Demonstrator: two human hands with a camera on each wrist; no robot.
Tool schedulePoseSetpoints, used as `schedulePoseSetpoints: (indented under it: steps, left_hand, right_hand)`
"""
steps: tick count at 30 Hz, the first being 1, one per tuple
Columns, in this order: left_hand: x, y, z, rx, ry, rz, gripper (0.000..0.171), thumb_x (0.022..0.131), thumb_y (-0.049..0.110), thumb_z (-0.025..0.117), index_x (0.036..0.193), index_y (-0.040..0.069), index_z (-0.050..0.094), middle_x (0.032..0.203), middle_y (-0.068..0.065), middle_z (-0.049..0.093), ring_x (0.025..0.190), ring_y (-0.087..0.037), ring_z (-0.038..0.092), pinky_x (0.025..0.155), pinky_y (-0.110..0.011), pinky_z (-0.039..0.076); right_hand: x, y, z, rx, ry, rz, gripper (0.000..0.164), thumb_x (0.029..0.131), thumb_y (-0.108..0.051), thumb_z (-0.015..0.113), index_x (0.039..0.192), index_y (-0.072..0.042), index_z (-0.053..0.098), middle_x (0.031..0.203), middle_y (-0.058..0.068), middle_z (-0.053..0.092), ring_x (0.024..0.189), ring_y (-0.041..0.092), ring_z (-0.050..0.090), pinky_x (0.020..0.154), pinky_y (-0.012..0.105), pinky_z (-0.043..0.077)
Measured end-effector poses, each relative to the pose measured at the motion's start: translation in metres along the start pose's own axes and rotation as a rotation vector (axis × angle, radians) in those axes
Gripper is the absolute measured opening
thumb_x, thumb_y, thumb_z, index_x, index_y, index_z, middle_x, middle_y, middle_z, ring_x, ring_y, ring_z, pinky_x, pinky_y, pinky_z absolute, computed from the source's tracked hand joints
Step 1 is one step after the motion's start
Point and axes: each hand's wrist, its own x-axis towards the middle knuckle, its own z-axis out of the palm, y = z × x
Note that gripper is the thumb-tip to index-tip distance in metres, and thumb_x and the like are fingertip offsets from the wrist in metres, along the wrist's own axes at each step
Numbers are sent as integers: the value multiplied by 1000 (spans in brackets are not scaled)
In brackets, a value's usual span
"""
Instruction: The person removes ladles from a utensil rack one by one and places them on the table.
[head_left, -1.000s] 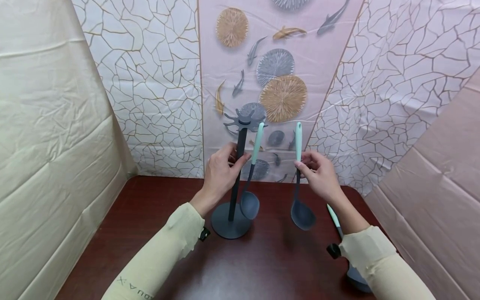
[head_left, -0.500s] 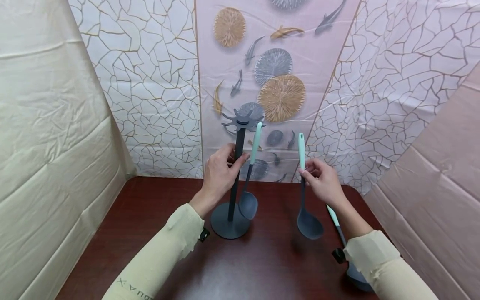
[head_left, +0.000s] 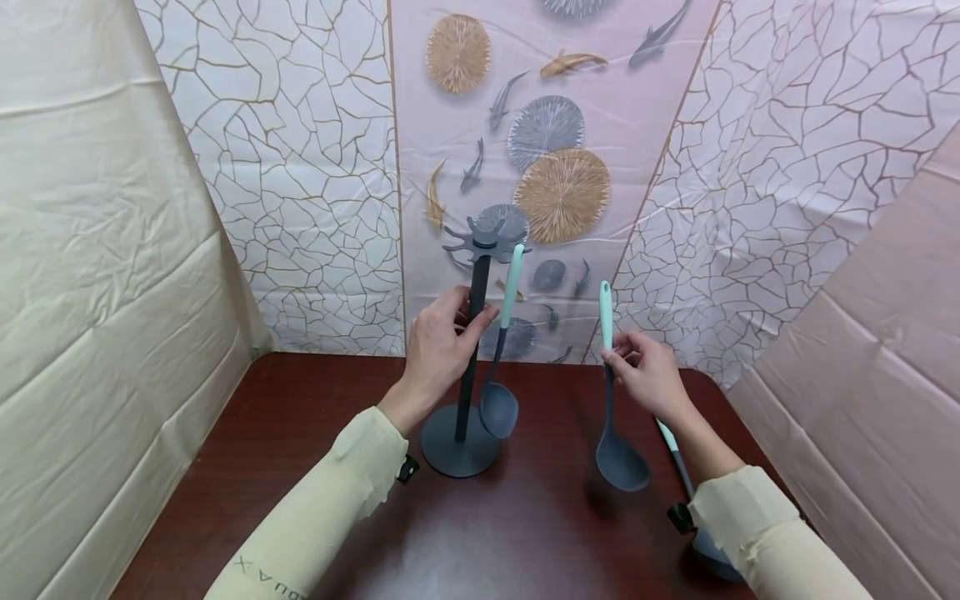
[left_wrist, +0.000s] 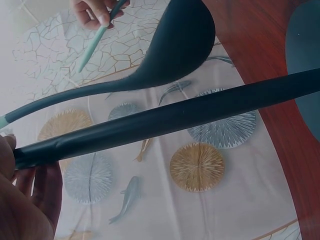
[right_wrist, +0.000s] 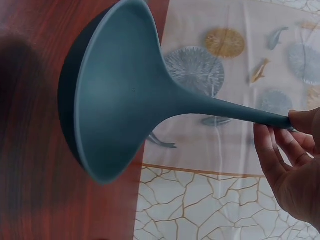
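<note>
My left hand (head_left: pixel 438 346) grips the upright black pole of a utensil stand (head_left: pixel 459 454), which has a round base and a top ring of curved hooks. From one hook hangs a ladle (head_left: pixel 498 410) with a mint handle and dark grey bowl, tilted beside the pole. To the right, my right hand (head_left: pixel 651 371) pinches a second, similar ladle (head_left: pixel 622 465) where its mint handle meets the dark shaft. Its bowl hangs down, apart from the stand. The right wrist view looks into that ladle's wide bowl (right_wrist: pixel 117 95). In the left wrist view the pole (left_wrist: pixel 165 119) crosses the hand.
Another mint-handled utensil (head_left: pixel 682 473) lies on the dark red table (head_left: pixel 480 533) at the right, partly hidden under the right forearm. Behind the table hangs a patterned cloth (head_left: pixel 315 208), and pale fabric panels (head_left: pixel 97 292) close in both sides.
My right hand has lowered the ladle and carried it a little to the right, away from the stand. The left hand stays on the pole, and the hanging ladle sways only slightly.
</note>
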Motion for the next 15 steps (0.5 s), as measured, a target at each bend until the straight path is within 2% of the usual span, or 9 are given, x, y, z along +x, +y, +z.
schedulePoseSetpoints:
  steps: [11,15]
  left_hand:
    - [0,0,0,-7,4,7,21,100,36,76,102,17,68,82,5,68,75,-8,72,67,-28,58]
    - [0,0,0,-6,3,5,20,100,35,77,103,17,68,83,5,68,75,-9,72,67,-28,58]
  right_hand:
    - [-5,7,4,-22,-33,41,15,105,-13,70,113,-1,65,90,15,68,71,23,72,58,30,59]
    - [-6,10,5,-15,-49,62,13,104,-11,70,110,-1,64,88,14,66,69,26,71,58,33,60]
